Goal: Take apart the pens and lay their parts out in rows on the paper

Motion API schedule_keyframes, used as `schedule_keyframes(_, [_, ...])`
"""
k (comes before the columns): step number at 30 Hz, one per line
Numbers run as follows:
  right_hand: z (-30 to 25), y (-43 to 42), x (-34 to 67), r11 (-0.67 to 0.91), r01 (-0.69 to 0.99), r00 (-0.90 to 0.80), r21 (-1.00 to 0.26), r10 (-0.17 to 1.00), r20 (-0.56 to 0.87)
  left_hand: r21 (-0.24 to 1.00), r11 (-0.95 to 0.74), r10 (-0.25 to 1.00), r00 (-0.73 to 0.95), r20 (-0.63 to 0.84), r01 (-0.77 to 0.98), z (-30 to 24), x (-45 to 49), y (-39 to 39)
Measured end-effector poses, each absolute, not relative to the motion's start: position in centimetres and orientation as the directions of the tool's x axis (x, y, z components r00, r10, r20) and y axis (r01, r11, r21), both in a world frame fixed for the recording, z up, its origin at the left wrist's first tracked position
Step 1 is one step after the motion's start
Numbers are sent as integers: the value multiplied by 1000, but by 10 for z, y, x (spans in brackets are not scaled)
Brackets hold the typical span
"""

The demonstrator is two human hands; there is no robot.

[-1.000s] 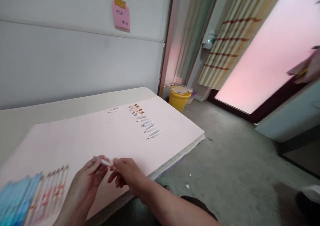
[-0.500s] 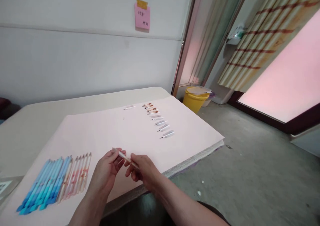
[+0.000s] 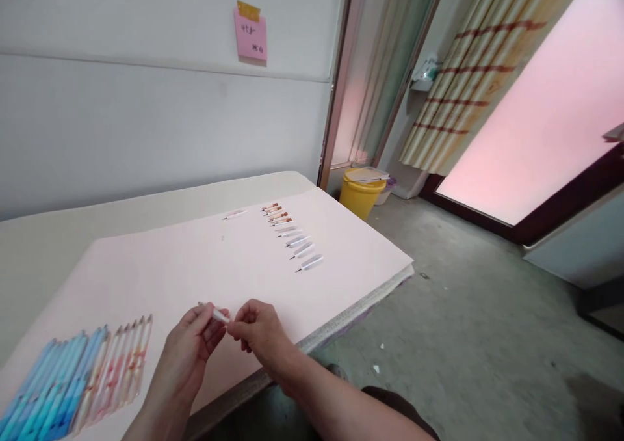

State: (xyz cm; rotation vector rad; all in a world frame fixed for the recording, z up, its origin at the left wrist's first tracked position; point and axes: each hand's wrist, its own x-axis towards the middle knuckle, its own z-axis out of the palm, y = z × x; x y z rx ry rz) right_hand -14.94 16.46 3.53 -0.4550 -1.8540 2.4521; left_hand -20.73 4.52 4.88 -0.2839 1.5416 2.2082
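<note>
A white pen piece (image 3: 218, 315) lies between my two hands above the near part of the pink sheet. My left hand (image 3: 188, 353) is closed round it, thumb on top. With thumb and forefinger, my right hand (image 3: 260, 334) pinches at its right end; those fingers cover that end. To the left of my hands lie a row of blue pens (image 3: 53, 379) and a row of pink patterned pens (image 3: 121, 363). Beyond my hands, several white pen front pieces with thin dark tips (image 3: 303, 250) form a slanting line with several brown-ended ones (image 3: 280, 218).
The pink sheet (image 3: 185, 259) covers much of the cream table (image 3: 43, 246). One more pen piece (image 3: 236, 214) lies near its far edge. A yellow bin (image 3: 361, 197) stands past the table's far right corner. A pink note (image 3: 251, 36) is taped to the wall.
The view has turned to the right. My right hand has shifted along to the end of the white piece, and the pinkish part seen earlier between my hands is hidden.
</note>
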Motion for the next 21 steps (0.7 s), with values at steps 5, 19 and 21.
schedule_keyframes(5, [34, 170, -148, -502, 298, -945, -812, -37, -324, 843, -314, 251, -894, -371, -437, 52, -207, 46])
schedule_keyframes(19, [40, 168, -144, -347, 296, -953, -890, -40, -301, 825, -357, 232, -897, -375, -438, 48, -209, 45])
schedule_keyframes(21, [42, 169, -144, -424, 325, -945, -845, -109, -309, 827, -345, 245, -893, -378, -445, 49, -208, 45])
